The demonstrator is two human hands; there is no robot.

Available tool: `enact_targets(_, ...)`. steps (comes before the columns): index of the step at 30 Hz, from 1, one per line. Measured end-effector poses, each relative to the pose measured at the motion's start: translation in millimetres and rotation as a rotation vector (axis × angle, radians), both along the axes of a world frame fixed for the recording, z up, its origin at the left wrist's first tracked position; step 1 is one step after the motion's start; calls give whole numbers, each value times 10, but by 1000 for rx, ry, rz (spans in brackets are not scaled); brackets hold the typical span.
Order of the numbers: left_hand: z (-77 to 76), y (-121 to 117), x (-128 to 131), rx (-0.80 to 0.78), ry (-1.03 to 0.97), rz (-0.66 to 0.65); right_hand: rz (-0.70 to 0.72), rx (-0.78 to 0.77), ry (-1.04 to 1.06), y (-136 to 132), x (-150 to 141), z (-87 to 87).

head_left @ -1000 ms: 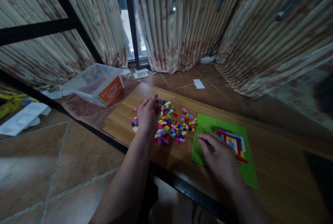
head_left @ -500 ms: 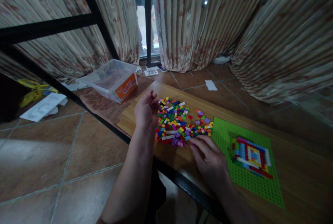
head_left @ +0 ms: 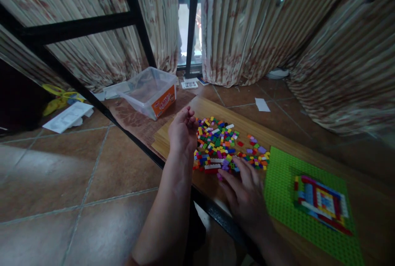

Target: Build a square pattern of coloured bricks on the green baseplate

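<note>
Lying on wooden tabletop (head_left: 208, 109): bricks (head_left: 217, 139) near spread right hand (head_left: 247, 194); left hand (head_left: 182, 132) curled, contents unclear; tiled floor (head_left: 126, 161).

The right hand (head_left: 247, 187), fingers parted, is at loose bricks (head_left: 220, 140) on the desk (head_left: 205, 103); the left hand (head_left: 184, 130) curls beside them. Rightward, a green baseplate (head_left: 277, 183) bears a squarish brick build (head_left: 324, 202).
</note>
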State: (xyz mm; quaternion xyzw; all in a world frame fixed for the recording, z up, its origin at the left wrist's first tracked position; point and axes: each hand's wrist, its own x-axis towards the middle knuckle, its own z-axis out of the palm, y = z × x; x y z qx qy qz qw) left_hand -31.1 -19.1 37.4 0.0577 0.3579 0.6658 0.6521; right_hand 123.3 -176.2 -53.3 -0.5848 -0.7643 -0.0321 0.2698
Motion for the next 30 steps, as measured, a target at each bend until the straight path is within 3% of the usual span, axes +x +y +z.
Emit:
enact_targets(7, 12, 0, -46, -16, -9, 8, -199, 48, 25, 49, 189, -31)
enact_targets(15, -13, 10, -72, -7, -19, 6, -244, 54, 48, 38, 201, -50)
enact_targets(24, 5, 43, -225, 1, -49, 68, -189, 69, 70, 413, -137, 193)
enact_targets(30, 11, 56, -339, -13, -31, 125, -285, 21, -13, 548, -277, 128)
